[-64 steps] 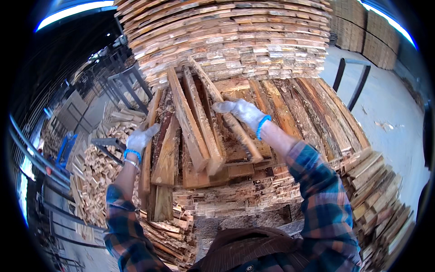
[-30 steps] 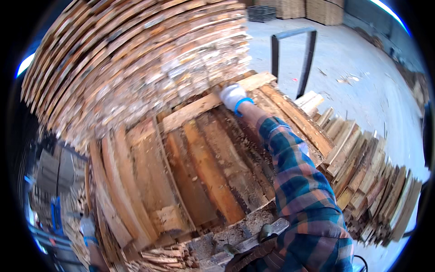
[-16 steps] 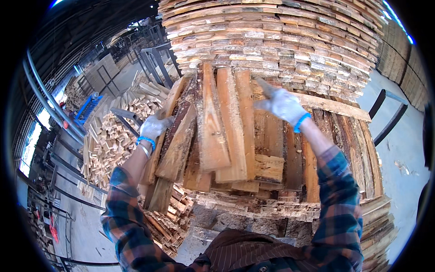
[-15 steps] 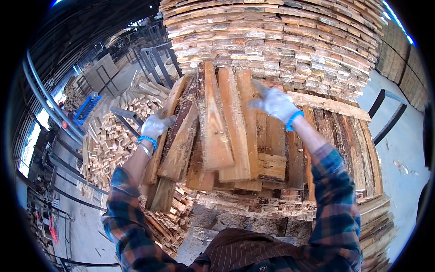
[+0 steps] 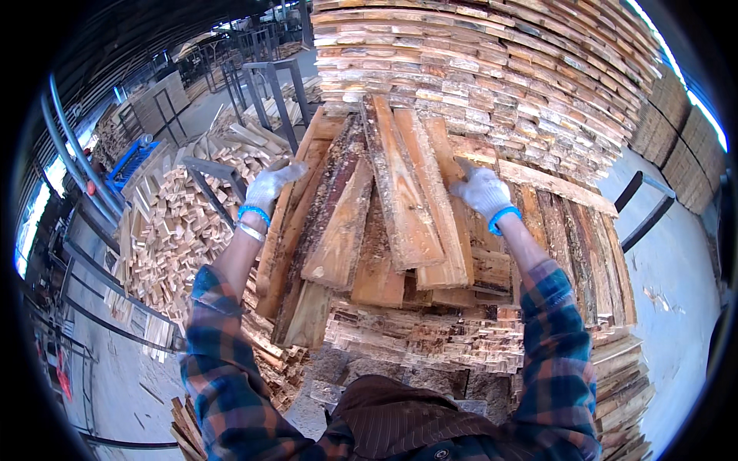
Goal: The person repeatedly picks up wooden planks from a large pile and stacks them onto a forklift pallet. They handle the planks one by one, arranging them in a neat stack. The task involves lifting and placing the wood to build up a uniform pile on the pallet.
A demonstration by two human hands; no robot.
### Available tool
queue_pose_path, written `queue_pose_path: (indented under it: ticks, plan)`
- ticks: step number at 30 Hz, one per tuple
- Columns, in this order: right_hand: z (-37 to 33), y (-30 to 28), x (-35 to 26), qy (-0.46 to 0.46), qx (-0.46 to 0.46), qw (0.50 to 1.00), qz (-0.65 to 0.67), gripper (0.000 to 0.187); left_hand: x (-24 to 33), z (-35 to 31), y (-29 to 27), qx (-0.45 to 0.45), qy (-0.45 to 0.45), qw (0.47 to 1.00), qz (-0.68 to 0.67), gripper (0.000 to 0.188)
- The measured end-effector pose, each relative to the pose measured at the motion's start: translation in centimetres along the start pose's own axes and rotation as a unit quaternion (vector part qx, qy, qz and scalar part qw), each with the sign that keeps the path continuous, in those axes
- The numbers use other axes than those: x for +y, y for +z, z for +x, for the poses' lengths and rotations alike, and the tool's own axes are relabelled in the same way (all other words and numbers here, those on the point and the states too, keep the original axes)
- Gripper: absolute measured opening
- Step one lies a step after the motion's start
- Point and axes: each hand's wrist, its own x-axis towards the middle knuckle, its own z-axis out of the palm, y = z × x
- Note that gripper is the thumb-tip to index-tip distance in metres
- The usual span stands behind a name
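Note:
A loose heap of rough-sawn boards lies before me, some edged with bark. My left hand [image 5: 273, 187], in a pale knitted glove with a blue cuff, is at the outer edge of the leftmost long board [image 5: 290, 201], fingers stretched out. My right hand [image 5: 483, 192], gloved alike, is open beside the right-hand board [image 5: 452, 180] of the heap, fingers pointing inward. Whether either palm touches wood is hard to tell. Between the hands, a knotty board [image 5: 403, 192] lies slanted on top, next to a bark-edged board [image 5: 327, 203] and a wedge-shaped board [image 5: 340, 230].
A tall stack of layered boards [image 5: 477, 84] rises behind the heap. Bark-faced slabs [image 5: 565, 238] lie in a row at right. To the left is a pile of short wood pieces [image 5: 181, 230] by a dark metal frame [image 5: 211, 169]. Another black frame [image 5: 649, 211] stands at far right.
The view has swung, so the heap appears further right. My left hand has shifted outward to the heap's left edge. My right hand has come lower beside the right-hand board.

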Motion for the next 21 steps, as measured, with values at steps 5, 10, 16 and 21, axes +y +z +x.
queue_pose_path:
  ticks: [5,10,16,21]
  plan:
    - [-2.0,-2.0,-2.5,-0.079,0.032,0.996,0.023,0.07,2.4,-2.2,-0.2,-0.045,-0.048,0.981,-0.183,0.06]
    - [-4.3,-0.5,-10.7,-0.111,-0.066,0.987,-0.097,0.091,1.0,-0.2,-0.3,-0.066,0.011,0.989,-0.131,0.057]
    - [-3.9,2.5,-12.1,-0.129,-0.041,0.973,-0.187,0.077,2.7,-2.0,0.1,-0.076,-0.022,0.977,-0.198,0.053]
    - [-2.2,1.4,-11.6,-0.127,-0.111,0.978,-0.124,0.089,2.8,-2.1,-2.4,-0.056,0.01,0.95,-0.308,0.044]
